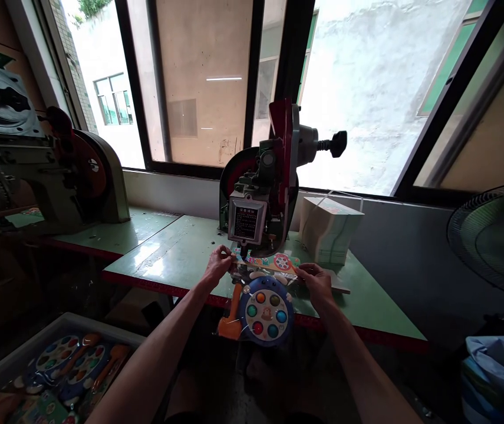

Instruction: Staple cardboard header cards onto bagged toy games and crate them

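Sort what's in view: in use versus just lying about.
In use: left hand, right hand, bagged toy phone, header card, stapling machine.
Lying about: card stack, toy bin, fan, second machine.

I see the stapling machine (264, 194) standing at the middle of the table (176, 253), its back to the window (366, 88). Right of it, on the same table, sits a stack of cards (329, 229). Under the machine's head lies the header card (269, 262), with the bagged toy (266, 312) hanging from it over the table's near edge. My left hand (218, 265) pinches the card's left end, my right hand (318, 282) its right end. A second machine (75, 176) stands on the neighbouring table to the left. Below left, a bin (26, 353) holds more toys. A fan (499, 235) stands far right, a bag (499, 371) below it.
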The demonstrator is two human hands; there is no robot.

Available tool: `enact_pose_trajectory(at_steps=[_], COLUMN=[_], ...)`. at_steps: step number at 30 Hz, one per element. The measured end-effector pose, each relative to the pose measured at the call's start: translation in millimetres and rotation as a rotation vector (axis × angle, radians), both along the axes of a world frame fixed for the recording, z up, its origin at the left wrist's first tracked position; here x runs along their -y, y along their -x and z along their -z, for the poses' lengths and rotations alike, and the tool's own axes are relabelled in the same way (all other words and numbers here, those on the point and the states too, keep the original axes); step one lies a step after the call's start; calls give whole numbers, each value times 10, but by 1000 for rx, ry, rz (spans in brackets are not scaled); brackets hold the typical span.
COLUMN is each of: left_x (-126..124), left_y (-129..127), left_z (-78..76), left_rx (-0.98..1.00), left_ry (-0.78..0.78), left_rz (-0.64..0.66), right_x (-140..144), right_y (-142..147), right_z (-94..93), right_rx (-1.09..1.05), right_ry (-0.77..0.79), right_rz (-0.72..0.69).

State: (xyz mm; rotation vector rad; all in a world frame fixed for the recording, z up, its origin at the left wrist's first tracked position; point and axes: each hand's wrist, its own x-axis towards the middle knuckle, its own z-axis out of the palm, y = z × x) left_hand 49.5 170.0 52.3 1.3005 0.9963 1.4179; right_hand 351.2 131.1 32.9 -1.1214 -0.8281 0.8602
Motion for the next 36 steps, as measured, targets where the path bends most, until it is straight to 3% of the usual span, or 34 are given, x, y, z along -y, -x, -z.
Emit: enact_pose_trajectory(at_steps=[7, 14, 20, 29, 36], left_x=[9, 131, 148, 262, 510], left_y=[27, 468, 662, 663, 333], left_z=[7, -76, -70, -9, -33], left_rx=[65, 85, 101, 176, 182], left_ry=[-23, -13, 20, 109, 309], left_rz=[-28, -69, -110, -124, 111], right_x=[8, -116, -257, -265, -276], right_y=[74, 513, 695, 710, 763], right_z=[-65, -94, -52, 6, -6], right_rx=[-13, -36, -20, -11, -25], right_ry=[-17, -54, -36, -38, -32], right_rz=[-35, -186, -185, -154, -120])
